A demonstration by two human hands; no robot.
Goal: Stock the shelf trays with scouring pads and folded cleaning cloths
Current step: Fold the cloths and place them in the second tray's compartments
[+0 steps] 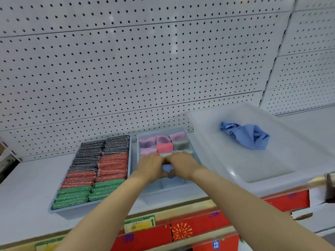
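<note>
**Blue cloth going into tray**

Both hands down in the cloth tray, left hand and right hand side by side, fingers curled round a folded blue cloth, likely squeezing it narrow to fit its compartment. Behind: pink, red and grey cloths already slotted in; front compartments bare. Pad tray just left, packed with black, red and green pads in rows. One loose blue cloth crumpled in the white bin at right, probably next for folding.
</note>
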